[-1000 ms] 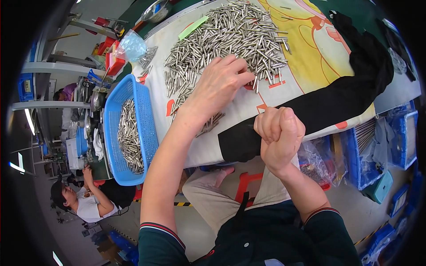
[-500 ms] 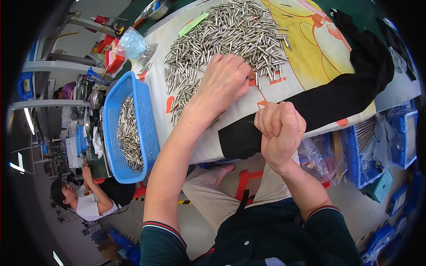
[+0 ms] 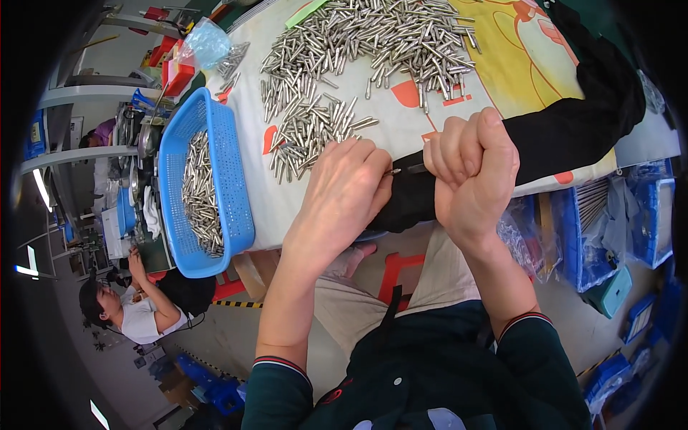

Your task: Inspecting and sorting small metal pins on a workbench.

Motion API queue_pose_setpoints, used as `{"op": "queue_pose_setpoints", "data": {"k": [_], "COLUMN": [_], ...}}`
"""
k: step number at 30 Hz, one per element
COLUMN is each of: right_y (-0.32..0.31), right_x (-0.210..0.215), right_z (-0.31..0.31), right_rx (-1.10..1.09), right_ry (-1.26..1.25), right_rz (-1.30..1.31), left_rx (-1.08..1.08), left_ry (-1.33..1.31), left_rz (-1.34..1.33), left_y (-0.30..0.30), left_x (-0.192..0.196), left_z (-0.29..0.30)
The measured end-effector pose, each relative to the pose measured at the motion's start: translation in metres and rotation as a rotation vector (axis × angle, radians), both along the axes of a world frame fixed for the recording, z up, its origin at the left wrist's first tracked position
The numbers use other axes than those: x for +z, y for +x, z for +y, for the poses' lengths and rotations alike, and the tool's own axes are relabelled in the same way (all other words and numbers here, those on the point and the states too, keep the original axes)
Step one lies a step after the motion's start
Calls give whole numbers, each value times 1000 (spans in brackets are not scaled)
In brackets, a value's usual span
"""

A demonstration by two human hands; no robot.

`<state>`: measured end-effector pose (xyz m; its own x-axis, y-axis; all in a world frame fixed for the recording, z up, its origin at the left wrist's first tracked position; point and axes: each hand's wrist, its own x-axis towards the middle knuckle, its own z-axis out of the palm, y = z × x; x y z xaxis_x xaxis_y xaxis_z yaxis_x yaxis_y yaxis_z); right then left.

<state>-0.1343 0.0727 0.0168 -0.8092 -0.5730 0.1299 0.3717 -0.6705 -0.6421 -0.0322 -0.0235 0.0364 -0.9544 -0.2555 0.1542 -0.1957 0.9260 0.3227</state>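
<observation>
Our left hand (image 3: 340,190) has drawn back from the heap (image 3: 358,30). We note a basket (image 3: 235,186) of pins (image 3: 198,193); one pin (image 3: 393,171) pinched in our left grip, near black cloth (image 3: 559,140); our right hand (image 3: 473,168) clenched round a thin rod (image 3: 416,169).

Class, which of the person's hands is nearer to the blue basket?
Left. The left hand is to the right of the blue basket, apart from it; the right hand is farther right, beyond the left hand.

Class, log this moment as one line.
left hand: pinching metal pin | right hand: gripping grey piece | blue basket: holding pins
</observation>
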Motion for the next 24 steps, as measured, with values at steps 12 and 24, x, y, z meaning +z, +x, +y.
{"op": "queue_pose_setpoints", "data": {"k": [12, 24], "right_y": [-1, 5], "right_x": [-6, 2], "right_z": [-8, -13], "right_rx": [63, 61], "right_ry": [-66, 87], "right_rz": [-38, 62], "left_rx": [-14, -28], "left_ry": [-42, -35], "left_rz": [-4, -13], "left_y": [0, 0], "left_x": [0, -2], "left_z": [1, -1]}}
